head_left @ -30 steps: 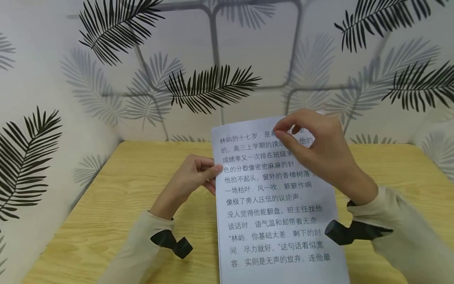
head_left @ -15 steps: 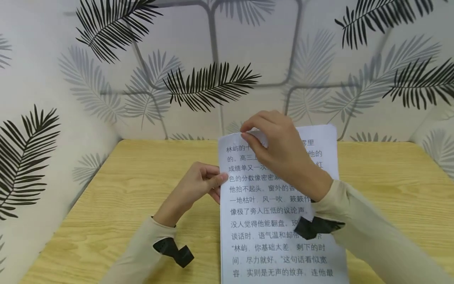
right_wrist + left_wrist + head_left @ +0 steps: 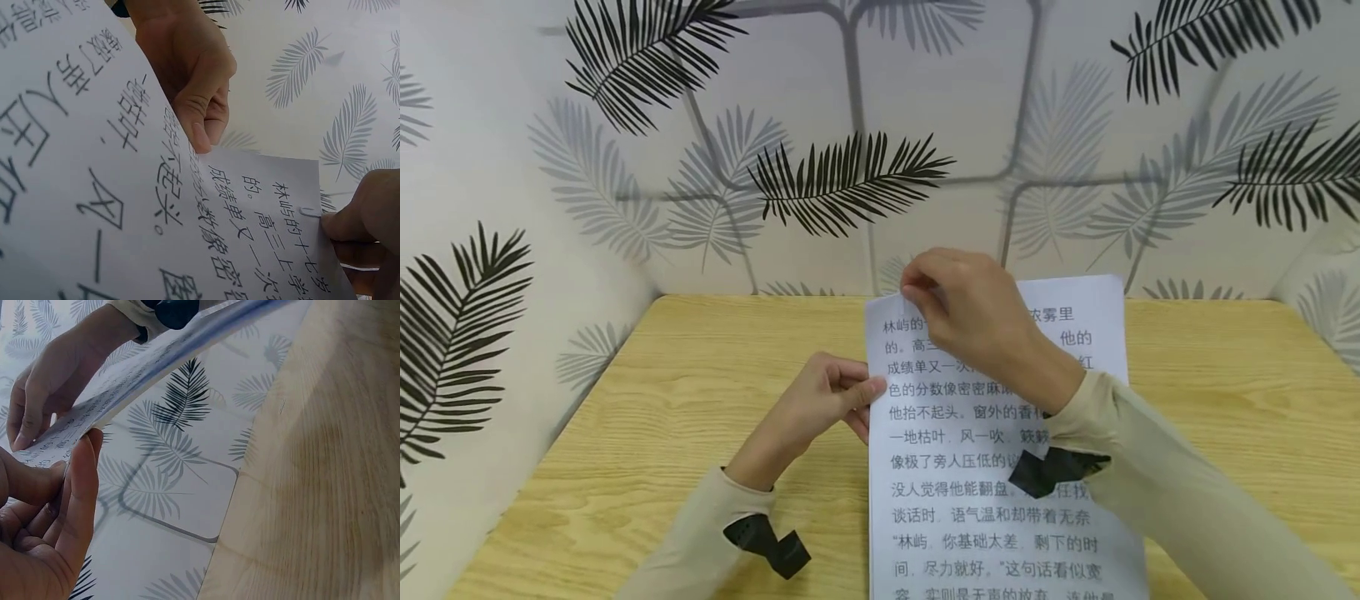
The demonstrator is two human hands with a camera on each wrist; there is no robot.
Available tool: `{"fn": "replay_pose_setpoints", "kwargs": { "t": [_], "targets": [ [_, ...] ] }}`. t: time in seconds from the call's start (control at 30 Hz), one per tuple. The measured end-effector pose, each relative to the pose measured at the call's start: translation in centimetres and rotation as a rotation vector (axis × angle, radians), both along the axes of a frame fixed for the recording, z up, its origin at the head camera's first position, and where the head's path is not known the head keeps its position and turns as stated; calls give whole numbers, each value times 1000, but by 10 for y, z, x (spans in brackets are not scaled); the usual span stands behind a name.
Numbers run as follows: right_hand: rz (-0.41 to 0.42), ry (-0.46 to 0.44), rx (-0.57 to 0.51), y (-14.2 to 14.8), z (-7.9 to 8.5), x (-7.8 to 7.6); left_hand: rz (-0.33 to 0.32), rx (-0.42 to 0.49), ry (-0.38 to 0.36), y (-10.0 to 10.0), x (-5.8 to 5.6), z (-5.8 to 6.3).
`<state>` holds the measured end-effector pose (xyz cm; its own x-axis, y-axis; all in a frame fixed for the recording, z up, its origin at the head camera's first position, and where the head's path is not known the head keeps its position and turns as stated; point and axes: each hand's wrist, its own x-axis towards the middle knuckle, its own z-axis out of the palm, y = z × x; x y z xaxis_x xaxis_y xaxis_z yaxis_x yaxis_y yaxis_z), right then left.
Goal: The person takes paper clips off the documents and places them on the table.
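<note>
A stack of white printed sheets (image 3: 992,500) is held tilted up over the table, its text facing me. My left hand (image 3: 823,404) pinches its left edge, thumb in front and fingers behind, as the left wrist view also shows around the paper edge (image 3: 125,394). At the top edge near the left corner, my right hand (image 3: 973,312) has thumb and fingertips pinched together. A small pale paper clip (image 3: 309,212) sits over that edge in the right wrist view, its outer end at the right thumb tip. The right hand hides part of the top lines.
The wooden table (image 3: 700,417) lies under both arms. Behind it rises a wall (image 3: 940,100) with a leaf pattern. A black wrist camera (image 3: 767,546) is strapped on the left sleeve, another black camera (image 3: 1052,471) on the right one.
My right hand has moved left along the top of the sheets to near the left corner, its fingertips now at the edge. The stack and left hand have shifted slightly down and right.
</note>
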<state>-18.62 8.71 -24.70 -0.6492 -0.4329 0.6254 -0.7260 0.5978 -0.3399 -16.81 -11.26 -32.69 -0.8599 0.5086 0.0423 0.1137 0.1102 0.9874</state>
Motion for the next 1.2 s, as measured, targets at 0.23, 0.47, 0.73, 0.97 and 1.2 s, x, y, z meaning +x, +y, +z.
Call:
{"fn": "replay_pose_setpoints", "kwargs": {
  "t": [0.23, 0.47, 0.73, 0.97, 1.2],
  "targets": [
    [81, -43, -7, -5, 2, 1, -5, 0, 7, -4, 1, -4],
    [50, -28, 22, -12, 4, 2, -23, 8, 7, -7, 2, -7],
    [-25, -57, -39, -12, -4, 2, -10, 10, -13, -7, 4, -11],
    [-30, 50, -146, -3, 4, 0, -25, -42, -33, -10, 7, -26],
    [-81, -45, -146, 12, 8, -1, 6, -36, -48, -16, 7, -31]
  ]
}}
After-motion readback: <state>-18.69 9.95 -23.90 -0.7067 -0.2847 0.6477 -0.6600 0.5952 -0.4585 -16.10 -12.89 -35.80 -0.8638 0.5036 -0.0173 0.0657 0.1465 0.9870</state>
